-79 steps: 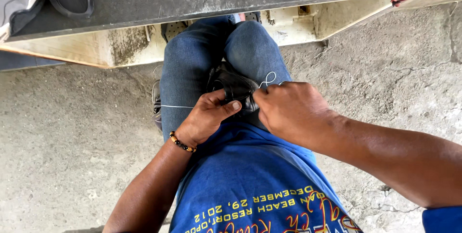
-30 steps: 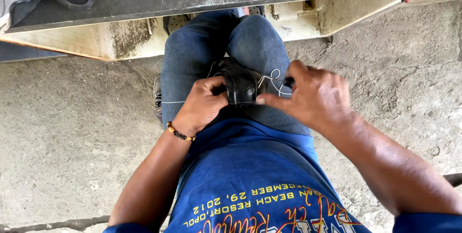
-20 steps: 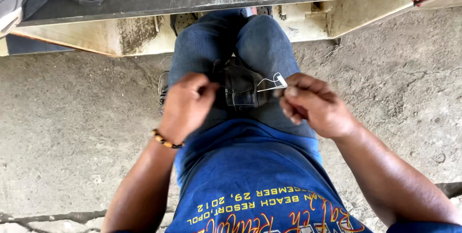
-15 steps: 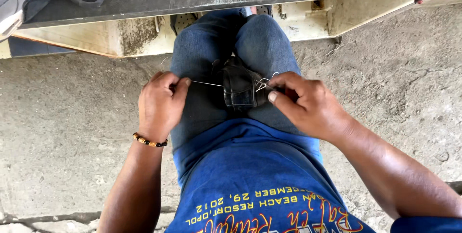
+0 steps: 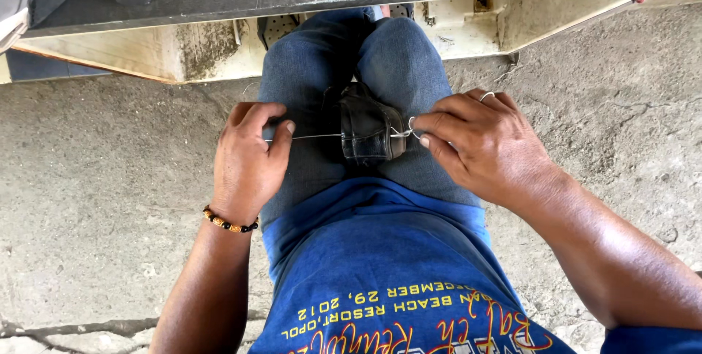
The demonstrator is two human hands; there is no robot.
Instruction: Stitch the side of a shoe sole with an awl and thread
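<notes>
— Where's the shoe (image 5: 369,133)?

— Wedged between the person's knees, toe end toward the lap. A pale thread (image 5: 314,136) runs out of its left side, pulled taut.

— And the hands?

— The left hand (image 5: 248,160) is closed around the thread left of the shoe; the right hand (image 5: 486,145) pinches the thread's loop just right of it.

— How would it handle?

— Light, I'd judge, with stiff dark leather that's likely slick. Best gripped at the sole edges; the thin thread could bite fingers.
</notes>
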